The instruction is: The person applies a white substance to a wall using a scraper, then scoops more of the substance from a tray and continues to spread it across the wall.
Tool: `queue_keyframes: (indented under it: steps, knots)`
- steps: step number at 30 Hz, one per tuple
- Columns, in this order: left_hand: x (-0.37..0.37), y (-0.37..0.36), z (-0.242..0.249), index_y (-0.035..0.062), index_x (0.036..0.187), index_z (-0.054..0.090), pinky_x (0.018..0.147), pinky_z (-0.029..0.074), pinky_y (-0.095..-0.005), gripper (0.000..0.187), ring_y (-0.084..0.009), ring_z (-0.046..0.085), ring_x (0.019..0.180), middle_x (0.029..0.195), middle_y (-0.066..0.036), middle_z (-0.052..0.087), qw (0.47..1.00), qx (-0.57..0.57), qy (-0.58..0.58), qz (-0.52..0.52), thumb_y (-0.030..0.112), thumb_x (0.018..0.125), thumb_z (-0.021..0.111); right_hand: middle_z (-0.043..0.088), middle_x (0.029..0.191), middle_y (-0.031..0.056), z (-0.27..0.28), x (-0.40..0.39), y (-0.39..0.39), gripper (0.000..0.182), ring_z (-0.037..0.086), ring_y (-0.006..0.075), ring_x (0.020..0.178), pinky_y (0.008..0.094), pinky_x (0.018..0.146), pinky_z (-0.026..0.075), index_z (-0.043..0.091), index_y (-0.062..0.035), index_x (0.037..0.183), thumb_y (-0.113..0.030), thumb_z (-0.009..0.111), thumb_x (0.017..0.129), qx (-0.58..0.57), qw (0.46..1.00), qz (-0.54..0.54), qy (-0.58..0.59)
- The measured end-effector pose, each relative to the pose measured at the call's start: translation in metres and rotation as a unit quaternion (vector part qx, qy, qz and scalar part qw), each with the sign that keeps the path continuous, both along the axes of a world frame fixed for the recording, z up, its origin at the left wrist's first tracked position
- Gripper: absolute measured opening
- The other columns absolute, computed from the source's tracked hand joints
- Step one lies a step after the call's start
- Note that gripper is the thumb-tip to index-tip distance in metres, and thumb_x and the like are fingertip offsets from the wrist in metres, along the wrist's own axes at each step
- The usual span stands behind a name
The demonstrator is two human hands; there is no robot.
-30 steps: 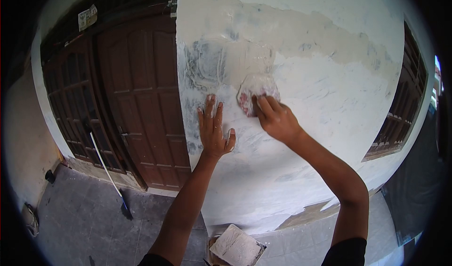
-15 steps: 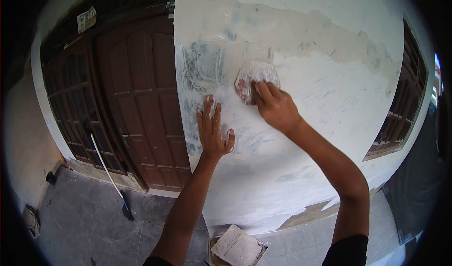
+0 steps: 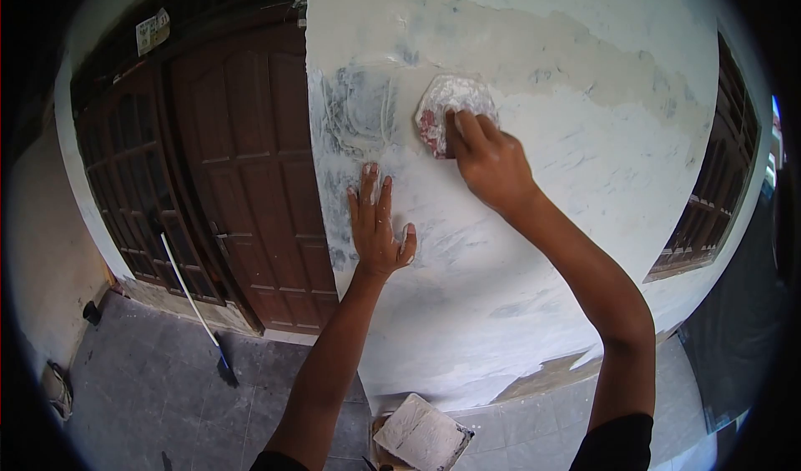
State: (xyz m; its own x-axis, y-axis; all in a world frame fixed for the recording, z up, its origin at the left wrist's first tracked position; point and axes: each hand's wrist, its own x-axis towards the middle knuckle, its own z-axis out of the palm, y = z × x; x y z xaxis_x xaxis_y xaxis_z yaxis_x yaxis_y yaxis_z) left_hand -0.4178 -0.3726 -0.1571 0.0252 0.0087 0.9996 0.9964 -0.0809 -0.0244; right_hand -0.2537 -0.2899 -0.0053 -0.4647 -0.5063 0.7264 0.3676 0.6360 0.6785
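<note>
My right hand (image 3: pixel 492 158) is closed round the handle of a plaster-smeared trowel (image 3: pixel 457 95), whose whitish plate with reddish patches lies against the wall (image 3: pixel 534 212). Flat on that wall, to the lower left of the trowel, rests my left hand (image 3: pixel 378 225), its fingers stretched and spotted with white. Above the left hand is a rough grey patch (image 3: pixel 360 108) with streaks of plaster. A wide beige band of plaster (image 3: pixel 517 41) runs across the upper wall.
A tray smeared with plaster (image 3: pixel 424 433) stands on the floor at the wall's foot. Left of the wall is a brown wooden door (image 3: pixel 259 154), with a broom (image 3: pixel 190 292) leaning beside it. A barred window (image 3: pixel 709 171) is at the right.
My right hand has moved the trowel a little way up the wall. My left hand stays in nearly the same place.
</note>
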Motion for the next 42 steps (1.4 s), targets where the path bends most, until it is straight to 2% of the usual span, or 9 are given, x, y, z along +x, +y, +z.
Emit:
queue_keyframes:
  steps: [3, 11, 16, 21, 25, 27, 32, 36, 42]
  knots:
    - [-0.001, 0.001, 0.000, -0.0006, 0.146, 0.027, 0.109, 0.008, -0.0646, 0.071, -0.0442, 0.026, 0.140, 0.149, -0.028, 0.028, 1.000, 0.005, 0.000, -0.001, 0.042, 0.091, 0.040, 0.052, 0.092, 0.0103, -0.027, -0.003, -0.004, 0.035, 0.059, 0.0184, 0.078, 0.0269, 0.056, 0.054, 0.061, 0.0106, 0.107, 0.000, 0.060, 0.073, -0.047, 0.998, 0.012, -0.038]
    - [-0.001, 0.001, 0.001, 0.0000, 0.147, 0.027, 0.110, 0.008, -0.0642, 0.072, -0.0436, 0.025, 0.140, 0.150, -0.028, 0.028, 1.000, 0.000, 0.003, 0.006, 0.043, 0.091, 0.040, 0.053, 0.094, 0.0117, -0.079, 0.021, -0.010, 0.049, 0.060, 0.0205, 0.080, 0.0292, 0.056, 0.054, 0.061, 0.0085, 0.112, 0.001, 0.065, 0.064, -0.094, 0.992, 0.033, -0.071]
    - [-0.001, 0.001, -0.001, 0.0011, 0.147, 0.026, 0.109, 0.008, -0.0650, 0.071, -0.0433, 0.025, 0.140, 0.150, -0.027, 0.027, 1.000, -0.001, 0.000, 0.004, 0.043, 0.091, 0.040, 0.055, 0.103, 0.0111, -0.004, 0.016, -0.012, 0.030, 0.058, 0.0189, 0.078, 0.0265, 0.052, 0.054, 0.065, 0.0053, 0.096, -0.005, 0.061, 0.067, -0.016, 0.999, 0.033, 0.040]
    - [-0.001, 0.001, 0.000, 0.0010, 0.147, 0.026, 0.109, 0.008, -0.0652, 0.072, -0.0435, 0.025, 0.140, 0.150, -0.027, 0.028, 1.000, -0.003, -0.001, 0.002, 0.044, 0.091, 0.040, 0.052, 0.103, 0.0106, -0.029, -0.007, 0.007, 0.010, 0.058, 0.0199, 0.084, 0.0258, 0.056, 0.056, 0.061, 0.0015, 0.068, -0.005, 0.063, 0.061, -0.014, 1.000, -0.014, -0.016]
    - [-0.001, 0.000, -0.001, 0.0009, 0.147, 0.026, 0.109, 0.008, -0.0650, 0.073, -0.0437, 0.025, 0.140, 0.150, -0.027, 0.028, 1.000, -0.005, 0.000, 0.001, 0.044, 0.091, 0.040, 0.053, 0.104, 0.0113, -0.076, 0.002, -0.003, 0.011, 0.058, 0.0212, 0.084, 0.0268, 0.057, 0.056, 0.062, 0.0018, 0.068, -0.006, 0.063, 0.061, -0.054, 0.997, -0.010, -0.051]
    - [0.000, 0.000, 0.001, 0.0007, 0.147, 0.026, 0.109, 0.008, -0.0648, 0.073, -0.0438, 0.024, 0.140, 0.150, -0.027, 0.028, 1.000, -0.004, -0.008, 0.004, 0.045, 0.091, 0.040, 0.055, 0.105, 0.0130, -0.091, 0.017, -0.017, 0.025, 0.058, 0.0211, 0.083, 0.0279, 0.056, 0.056, 0.066, 0.0067, 0.085, -0.006, 0.062, 0.063, -0.093, 0.992, -0.007, -0.085]
    - [-0.001, 0.002, 0.000, 0.0011, 0.147, 0.026, 0.110, 0.007, -0.0645, 0.072, -0.0438, 0.025, 0.140, 0.150, -0.027, 0.028, 1.000, -0.002, -0.008, 0.002, 0.044, 0.091, 0.039, 0.056, 0.106, 0.0150, -0.034, 0.028, -0.028, 0.043, 0.061, 0.0231, 0.080, 0.0300, 0.055, 0.055, 0.061, 0.0070, 0.110, -0.005, 0.060, 0.069, -0.103, 0.993, 0.050, 0.004]
    - [0.000, 0.001, 0.000, 0.0015, 0.147, 0.026, 0.110, 0.007, -0.0644, 0.071, -0.0436, 0.025, 0.140, 0.150, -0.027, 0.028, 1.000, -0.005, -0.007, 0.004, 0.043, 0.091, 0.038, 0.056, 0.105, 0.0119, -0.006, 0.010, -0.013, 0.034, 0.058, 0.0202, 0.081, 0.0275, 0.055, 0.054, 0.063, 0.0056, 0.100, -0.007, 0.061, 0.069, -0.062, 0.998, 0.001, 0.021]
    - [-0.001, 0.001, 0.000, 0.0009, 0.147, 0.026, 0.110, 0.007, -0.0642, 0.071, -0.0429, 0.026, 0.140, 0.150, -0.026, 0.028, 1.000, -0.004, -0.008, 0.009, 0.044, 0.092, 0.037, 0.056, 0.104, 0.0108, -0.064, 0.005, 0.003, 0.019, 0.057, 0.0199, 0.083, 0.0260, 0.059, 0.054, 0.063, 0.0035, 0.081, -0.005, 0.061, 0.064, -0.041, 0.999, -0.009, -0.020]
